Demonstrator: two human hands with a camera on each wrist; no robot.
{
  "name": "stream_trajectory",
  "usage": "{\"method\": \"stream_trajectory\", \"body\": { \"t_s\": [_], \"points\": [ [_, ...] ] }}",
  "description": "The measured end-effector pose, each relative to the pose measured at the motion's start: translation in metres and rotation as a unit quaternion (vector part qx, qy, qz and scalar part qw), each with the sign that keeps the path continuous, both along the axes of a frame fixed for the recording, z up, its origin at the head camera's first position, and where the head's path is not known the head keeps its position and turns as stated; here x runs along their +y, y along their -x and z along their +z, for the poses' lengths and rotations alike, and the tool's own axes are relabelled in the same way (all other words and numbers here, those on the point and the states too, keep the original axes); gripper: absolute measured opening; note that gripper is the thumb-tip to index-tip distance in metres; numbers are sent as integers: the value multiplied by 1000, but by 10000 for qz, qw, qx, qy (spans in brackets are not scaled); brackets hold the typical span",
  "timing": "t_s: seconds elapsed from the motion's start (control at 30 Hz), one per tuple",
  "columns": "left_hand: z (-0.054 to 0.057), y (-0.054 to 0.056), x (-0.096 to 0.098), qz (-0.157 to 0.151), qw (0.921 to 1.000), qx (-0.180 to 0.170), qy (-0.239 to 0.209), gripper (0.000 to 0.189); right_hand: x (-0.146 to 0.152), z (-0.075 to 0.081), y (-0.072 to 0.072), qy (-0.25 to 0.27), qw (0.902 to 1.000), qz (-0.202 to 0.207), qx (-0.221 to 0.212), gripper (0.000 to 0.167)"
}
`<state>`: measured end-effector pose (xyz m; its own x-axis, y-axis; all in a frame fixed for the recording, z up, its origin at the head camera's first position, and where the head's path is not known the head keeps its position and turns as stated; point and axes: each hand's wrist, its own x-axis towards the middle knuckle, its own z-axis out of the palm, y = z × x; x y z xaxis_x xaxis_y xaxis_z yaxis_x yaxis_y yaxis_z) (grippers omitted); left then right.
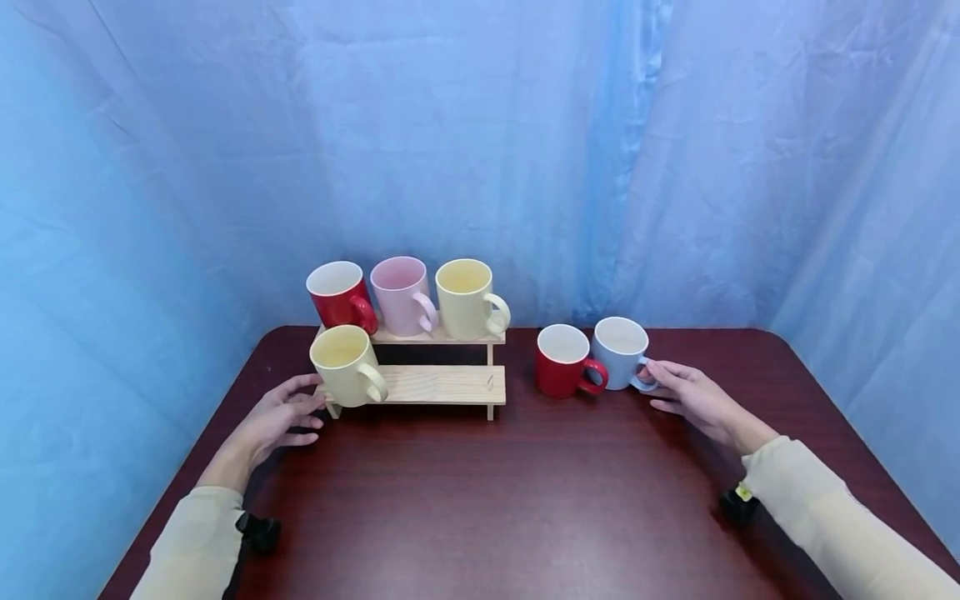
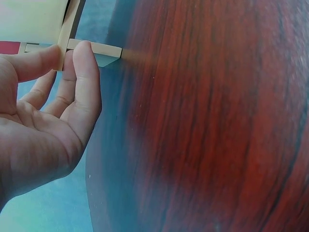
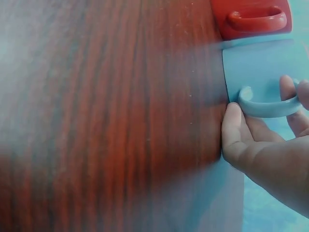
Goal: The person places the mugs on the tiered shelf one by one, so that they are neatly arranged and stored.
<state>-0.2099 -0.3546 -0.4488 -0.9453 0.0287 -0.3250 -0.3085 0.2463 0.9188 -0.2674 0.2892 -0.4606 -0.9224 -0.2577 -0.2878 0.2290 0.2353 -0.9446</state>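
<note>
My left hand [image 1: 281, 415] grips the left end of the lower shelf of a two-tier wooden rack [image 1: 442, 385]. In the left wrist view, the thumb lies against the shelf's end with fingers [image 2: 87, 92] around it. A pale yellow mug [image 1: 347, 377] stands at the left of that shelf, handle to the right. To the right of the rack, my right hand [image 1: 701, 402] pinches the handle of a light blue mug [image 1: 617, 362], as the right wrist view shows, one fingertip inside the loop. This mug stands upright on the table, right beside a red mug [image 1: 557, 377].
On the rack's upper shelf stand a red mug [image 1: 341, 307], a pink mug [image 1: 400, 307] and another pale yellow mug [image 1: 459, 310], handles to the right. Blue curtains [image 1: 480, 150] surround the dark wooden table [image 1: 510, 500] at the back and sides.
</note>
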Motion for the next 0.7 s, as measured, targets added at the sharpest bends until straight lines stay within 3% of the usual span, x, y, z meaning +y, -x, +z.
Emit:
{"method": "stream_trajectory", "body": {
  "t_s": [0.33, 0.7],
  "points": [
    [0, 1, 1, 25, 10000, -70, -60, 60, 0, 13, 0, 243, 9992, 72, -303, 49],
    [-1, 2, 0, 75, 9999, -125, -65, 59, 1, 47, -12, 1168, 9922, -125, -406, 22]
  ]
}}
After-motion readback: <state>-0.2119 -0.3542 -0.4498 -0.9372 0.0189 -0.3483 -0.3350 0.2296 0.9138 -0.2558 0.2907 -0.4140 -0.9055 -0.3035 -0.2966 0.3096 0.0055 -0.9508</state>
